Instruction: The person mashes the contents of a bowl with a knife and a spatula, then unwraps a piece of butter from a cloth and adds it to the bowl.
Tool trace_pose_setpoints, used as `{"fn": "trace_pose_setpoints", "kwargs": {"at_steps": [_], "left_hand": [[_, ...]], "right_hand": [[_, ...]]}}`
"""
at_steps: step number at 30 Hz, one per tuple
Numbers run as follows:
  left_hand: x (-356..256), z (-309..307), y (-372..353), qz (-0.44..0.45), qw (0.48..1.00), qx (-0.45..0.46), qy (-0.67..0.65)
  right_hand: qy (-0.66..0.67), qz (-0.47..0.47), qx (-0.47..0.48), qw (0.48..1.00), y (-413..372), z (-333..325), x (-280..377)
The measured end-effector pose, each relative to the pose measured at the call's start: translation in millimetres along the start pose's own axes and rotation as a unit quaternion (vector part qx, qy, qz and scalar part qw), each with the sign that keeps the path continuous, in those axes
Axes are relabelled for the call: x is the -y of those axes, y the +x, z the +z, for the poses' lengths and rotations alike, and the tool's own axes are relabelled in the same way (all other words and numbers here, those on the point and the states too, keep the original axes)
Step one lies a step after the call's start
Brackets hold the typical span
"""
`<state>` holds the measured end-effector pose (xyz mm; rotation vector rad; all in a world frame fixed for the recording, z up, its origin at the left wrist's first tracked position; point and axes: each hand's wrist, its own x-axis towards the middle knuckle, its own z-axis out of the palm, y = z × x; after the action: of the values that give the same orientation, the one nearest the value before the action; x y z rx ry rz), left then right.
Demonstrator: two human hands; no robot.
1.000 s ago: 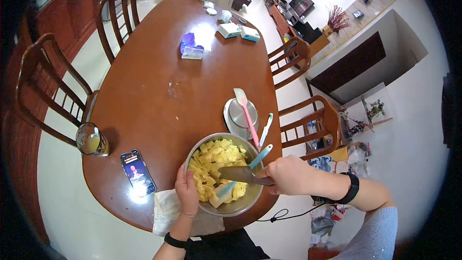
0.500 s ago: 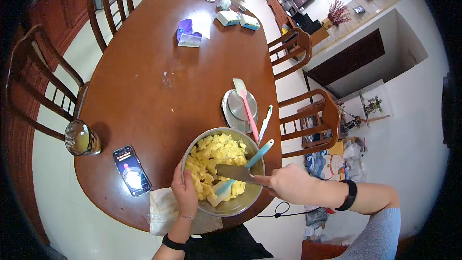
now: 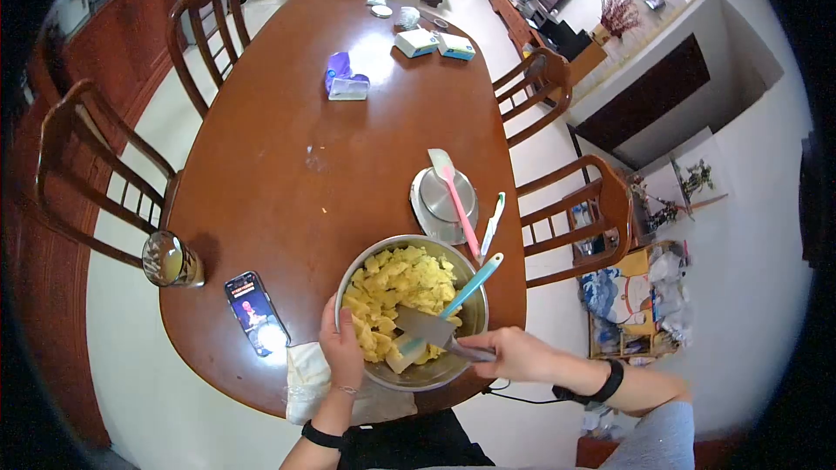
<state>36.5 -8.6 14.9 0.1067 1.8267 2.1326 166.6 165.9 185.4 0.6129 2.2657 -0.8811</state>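
Note:
A metal mixing bowl (image 3: 475, 315) full of lumpy, mashed yellow food (image 3: 399, 283) stands near the table's front edge. My left hand (image 3: 341, 350) grips the bowl's left side, thumb over the rim. In my right hand (image 3: 515, 354) is the handle of a metal spatula (image 3: 425, 325), its flat, wide blade lying over the yellow food inside the bowl. A silicone spatula with a teal handle (image 3: 475, 283) leans in the same bowl, partly behind the metal blade. Below the bowl, a pale cloth (image 3: 306, 374) lies at the table edge.
Behind the bowl, a pink-handled spatula (image 3: 461, 209) rests across a round-topped kitchen scale (image 3: 435, 200), beside a white knife-like tool (image 3: 493, 222). A phone (image 3: 252, 309) and a drinking glass (image 3: 174, 261) stand left. Tissue packs (image 3: 416, 43) lie far back; wooden chairs (image 3: 583, 218) flank the table (image 3: 287, 191).
My right hand has drawn down and slightly right, tilting the metal spatula so its handle shows more. The view has shifted a little; my left hand keeps its hold on the bowl.

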Motion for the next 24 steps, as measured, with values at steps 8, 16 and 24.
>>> {"fn": "trace_pose_setpoints", "kwargs": {"at_steps": [8,16,24], "left_hand": [[9.5,-1.7,0.3,0.006,1.000,0.009,-0.011],[-44.6,-0.4,4.9,0.236,0.929,0.004,0.286],[-65.6,83.0,-16.6,0.183,0.876,0.308,0.323]], "right_hand": [[-0.148,-0.034,-0.045,0.987,-55.6,34.4,-9.0],[-0.074,-0.017,-0.042,0.996,-114.7,8.7,-23.2],[-0.154,-0.066,-0.079,0.983,-97.7,29.3,-27.9]]}}
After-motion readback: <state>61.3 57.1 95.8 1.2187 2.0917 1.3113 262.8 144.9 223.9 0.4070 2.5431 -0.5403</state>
